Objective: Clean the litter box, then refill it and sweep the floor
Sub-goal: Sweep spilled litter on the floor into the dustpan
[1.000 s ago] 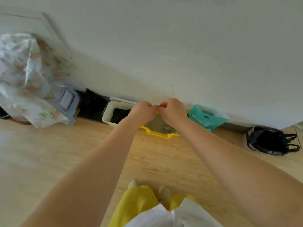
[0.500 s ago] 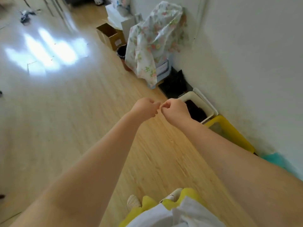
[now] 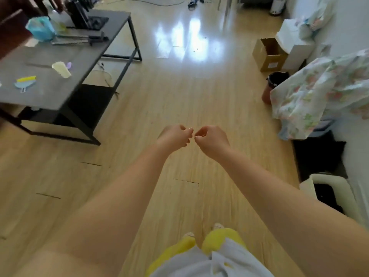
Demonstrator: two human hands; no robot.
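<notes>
Both hands are hanging out over the wooden floor [image 3: 163, 100], the left hand [image 3: 174, 136] and right hand [image 3: 212, 139] curling into loose fists almost touching, gripping nothing visible. The white litter box [image 3: 331, 194] is sitting by the wall at the right edge, well apart from the grey table [image 3: 60, 56].

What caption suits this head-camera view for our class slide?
Both hands, left hand and right hand, held out with fingers curled over a wooden floor, white litter box at the right.

a home living room: wood floor [image 3: 179, 100], low table [image 3: 60, 62], floral cloth [image 3: 319, 90], cardboard box [image 3: 267, 54].
</notes>
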